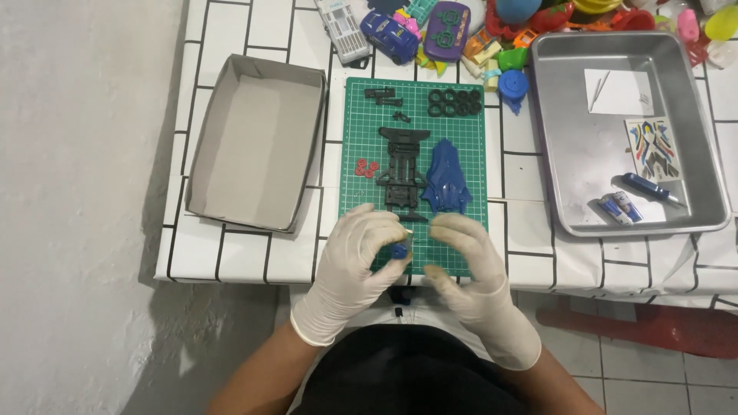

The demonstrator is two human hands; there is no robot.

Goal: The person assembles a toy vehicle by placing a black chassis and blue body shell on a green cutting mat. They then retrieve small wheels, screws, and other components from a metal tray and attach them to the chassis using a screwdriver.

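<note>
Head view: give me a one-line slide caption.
Gloved left hand pinches a small blue part beside the right hand, over a green mat with black chassis and blue body.

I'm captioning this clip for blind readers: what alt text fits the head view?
Two white-gloved hands, left hand and right hand, pinch a small blue part over a green cutting mat holding a black toy car chassis, blue car body and black tyres. An empty cardboard box lies left, a metal tray right.

Bare tabletop [523,165] between green mat [354,131] and metal tray [550,138]; toy pile [461,31] blocks the far edge.
</note>
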